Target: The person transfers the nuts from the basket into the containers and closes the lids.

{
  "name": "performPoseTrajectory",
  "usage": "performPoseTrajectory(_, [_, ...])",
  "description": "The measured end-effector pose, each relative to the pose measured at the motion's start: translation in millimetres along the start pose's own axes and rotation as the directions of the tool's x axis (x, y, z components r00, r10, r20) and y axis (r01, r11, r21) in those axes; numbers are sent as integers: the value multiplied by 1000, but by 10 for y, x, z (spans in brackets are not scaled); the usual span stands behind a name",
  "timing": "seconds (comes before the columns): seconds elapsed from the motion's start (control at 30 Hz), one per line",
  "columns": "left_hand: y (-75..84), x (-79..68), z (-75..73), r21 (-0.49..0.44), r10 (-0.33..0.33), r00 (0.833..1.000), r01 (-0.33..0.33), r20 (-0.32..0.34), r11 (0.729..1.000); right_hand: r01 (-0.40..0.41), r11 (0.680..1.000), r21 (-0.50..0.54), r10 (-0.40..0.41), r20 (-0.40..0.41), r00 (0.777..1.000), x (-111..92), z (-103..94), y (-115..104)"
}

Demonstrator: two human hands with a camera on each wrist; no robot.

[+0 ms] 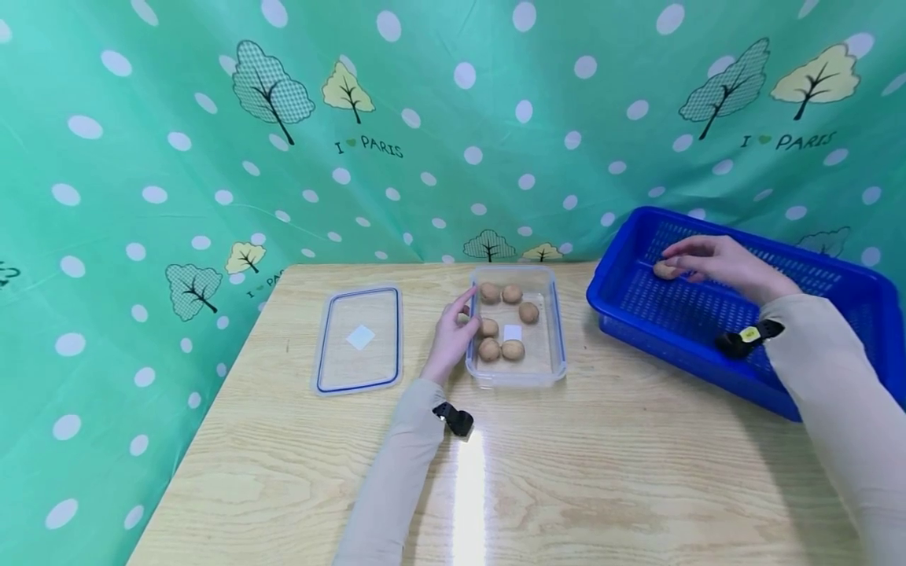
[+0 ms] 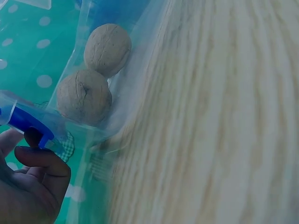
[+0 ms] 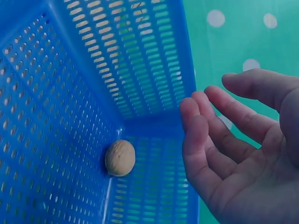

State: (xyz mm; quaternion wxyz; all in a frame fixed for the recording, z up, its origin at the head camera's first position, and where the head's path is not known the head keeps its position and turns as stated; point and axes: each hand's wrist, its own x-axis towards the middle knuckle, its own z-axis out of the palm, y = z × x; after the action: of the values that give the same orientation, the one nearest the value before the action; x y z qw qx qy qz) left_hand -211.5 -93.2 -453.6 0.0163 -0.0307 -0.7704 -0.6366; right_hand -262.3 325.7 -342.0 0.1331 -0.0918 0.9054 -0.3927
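Note:
A clear plastic food container (image 1: 541,369) holds several walnuts (image 1: 528,313), mostly along its left side. My left hand (image 1: 453,334) is at the container's left wall, its bent thumb and fingers gripping the rim by the blue seal (image 2: 28,125) in the left wrist view. Over the left end of a blue plastic basket (image 1: 640,322) reaches my right hand (image 1: 715,263). Its fingers are loosely curved with nothing between them. A single walnut (image 3: 120,157) lies in the basket's corner, apart from the fingertips in the right wrist view.
Left of the container lies a clear lid (image 1: 354,365) with a blue seal and a pale square on it. Another pale square (image 1: 513,332) is in the container. A green dotted curtain (image 1: 425,134) hangs behind the wooden table (image 1: 566,472).

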Motion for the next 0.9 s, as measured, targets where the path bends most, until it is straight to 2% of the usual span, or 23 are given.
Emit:
performPoseTrajectory(0.3, [-17, 34, -8, 31, -15, 1000, 14, 13, 999, -36, 998, 50, 36, 0, 999, 160, -53, 257])
performPoseTrajectory(0.37, [-22, 34, -5, 23, -18, 999, 17, 27, 1000, -51, 997, 50, 51, 4, 999, 199, -52, 324])
performPoseTrajectory(0.6, [-41, 22, -3, -76, 34, 996, -28, 83, 997, -52, 998, 39, 52, 8, 999, 307, -8, 460])
performPoseTrajectory(0.9, [-49, 51, 22, 16, -11, 1000, 11, 19, 1000, -52, 998, 39, 52, 12, 999, 370, 96, 556])
